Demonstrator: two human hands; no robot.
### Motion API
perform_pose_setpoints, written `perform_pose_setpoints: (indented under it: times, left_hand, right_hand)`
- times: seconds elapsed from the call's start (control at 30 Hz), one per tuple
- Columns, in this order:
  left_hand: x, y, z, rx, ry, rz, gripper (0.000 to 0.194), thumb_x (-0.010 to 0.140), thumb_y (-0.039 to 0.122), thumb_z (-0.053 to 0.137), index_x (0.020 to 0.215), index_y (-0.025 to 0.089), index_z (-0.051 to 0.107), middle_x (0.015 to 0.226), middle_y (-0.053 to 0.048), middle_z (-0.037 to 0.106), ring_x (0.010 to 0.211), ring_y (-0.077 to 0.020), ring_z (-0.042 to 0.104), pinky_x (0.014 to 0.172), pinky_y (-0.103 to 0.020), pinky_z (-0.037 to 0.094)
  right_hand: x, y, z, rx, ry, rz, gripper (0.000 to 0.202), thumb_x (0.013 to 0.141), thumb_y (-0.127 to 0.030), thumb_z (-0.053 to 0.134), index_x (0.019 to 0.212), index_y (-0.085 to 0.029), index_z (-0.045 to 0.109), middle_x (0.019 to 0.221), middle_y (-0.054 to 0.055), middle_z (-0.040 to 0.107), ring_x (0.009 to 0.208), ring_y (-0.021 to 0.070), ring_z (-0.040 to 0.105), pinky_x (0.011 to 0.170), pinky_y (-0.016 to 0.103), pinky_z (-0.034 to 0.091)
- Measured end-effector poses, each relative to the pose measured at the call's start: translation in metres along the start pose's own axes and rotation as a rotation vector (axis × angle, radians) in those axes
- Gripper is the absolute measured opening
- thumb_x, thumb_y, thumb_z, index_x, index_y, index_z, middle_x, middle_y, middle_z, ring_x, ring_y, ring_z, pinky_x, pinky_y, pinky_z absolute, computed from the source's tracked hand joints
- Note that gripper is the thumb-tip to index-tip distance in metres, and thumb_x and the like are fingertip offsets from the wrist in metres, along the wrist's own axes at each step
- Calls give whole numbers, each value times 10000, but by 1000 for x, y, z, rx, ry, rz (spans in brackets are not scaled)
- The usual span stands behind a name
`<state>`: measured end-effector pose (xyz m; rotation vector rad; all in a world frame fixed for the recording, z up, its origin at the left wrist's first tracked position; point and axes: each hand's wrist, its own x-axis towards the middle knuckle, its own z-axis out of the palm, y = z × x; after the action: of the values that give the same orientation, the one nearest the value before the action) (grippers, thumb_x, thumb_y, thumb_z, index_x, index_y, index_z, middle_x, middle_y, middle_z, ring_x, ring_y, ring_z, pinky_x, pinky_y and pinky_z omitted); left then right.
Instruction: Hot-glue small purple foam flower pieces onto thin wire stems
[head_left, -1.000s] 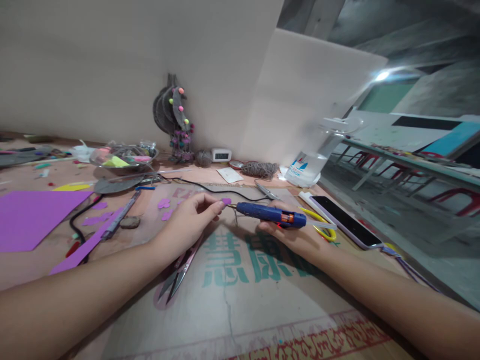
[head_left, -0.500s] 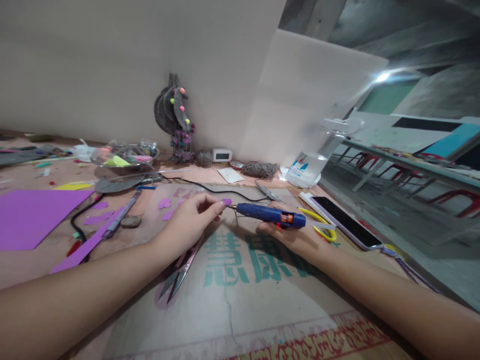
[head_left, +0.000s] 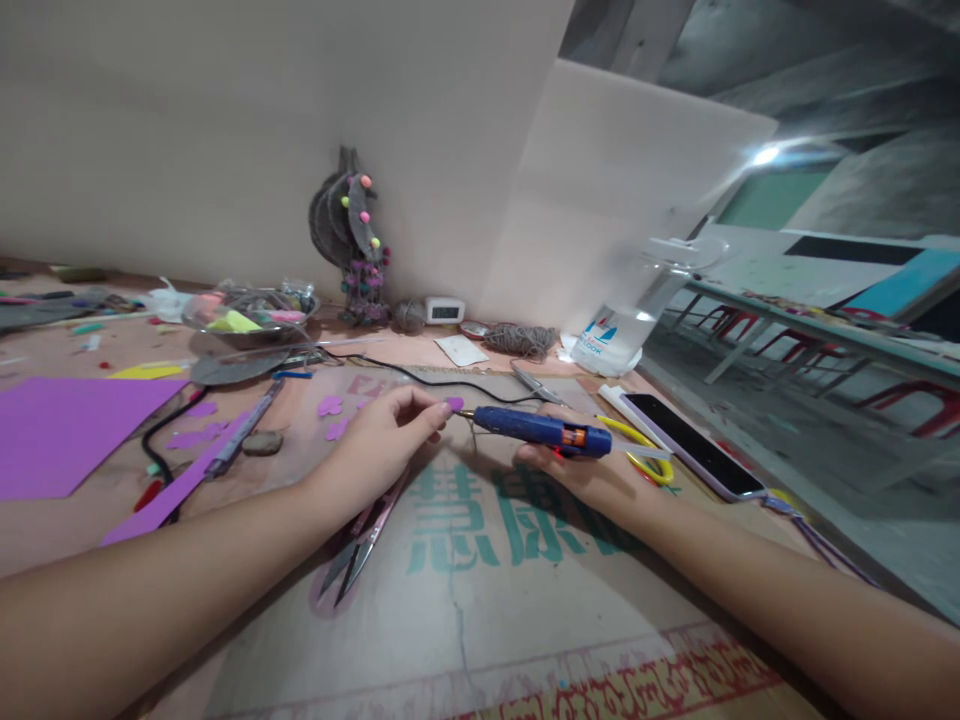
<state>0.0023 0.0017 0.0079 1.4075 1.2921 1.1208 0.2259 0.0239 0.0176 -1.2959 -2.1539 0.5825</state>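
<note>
Cardboard [head_left: 570, 600]: spread across the middle, printed in green and red.
Purple sheet [head_left: 75, 435]: laid at the left.
Glue gun [head_left: 525, 427]: gripped in the right hand [head_left: 577, 475], its nozzle [head_left: 466, 413] pointed left.
Snips [head_left: 365, 548]: partly covered by the left hand [head_left: 390, 430].
Purple piece [head_left: 454, 404]: held in a pinch by the left hand, at the nozzle, above the cardboard.

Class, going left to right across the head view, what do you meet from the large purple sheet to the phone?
Large purple sheet, grey stone, left hand, small purple piece, blue glue gun, phone.
</note>
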Motion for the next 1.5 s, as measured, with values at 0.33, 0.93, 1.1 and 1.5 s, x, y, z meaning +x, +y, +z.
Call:
perform_pose_setpoints:
  times: [0.33, 0.93, 1.1, 1.5]
  left_hand:
    - [1, -2, -1, -2, 3, 25, 263, 791, 435, 579, 796, 172, 588, 637, 28, 563, 541, -96, 493, 483, -191, 346]
    - [1, -3, 0, 6, -6, 33, 272, 809, 443, 562, 807, 171, 583, 640, 29, 546, 548, -93, 478, 492, -194, 342]
    - [0, -1, 0, 14, 1, -8, 263, 814, 435, 558, 817, 173, 583, 636, 34, 542, 503, -79, 438, 457, -189, 310]
    - [8, -12, -1, -175, 43, 50, 254, 795, 424, 580, 781, 171, 561, 620, 37, 530, 567, -100, 486, 521, -195, 346]
  right_hand:
    - [-1, 5, 0, -11, -7, -18, 244, 745, -440, 602, 685, -228, 497, 603, -18, 495, 545, 171, 465, 489, 294, 364]
    - [-1, 1, -1, 4, -17, 2, 265, 742, -451, 628, 727, -206, 529, 644, -12, 547, 567, 157, 504, 503, 278, 389]
    - [-3, 1, -1, -3, -26, 15, 241, 748, -430, 637, 782, -201, 571, 689, 0, 591, 603, 166, 539, 531, 286, 417]
    - [3, 3, -11, 29, 89, 24, 308, 854, -477, 484, 747, -231, 637, 740, 41, 619, 694, 204, 589, 664, 353, 477]
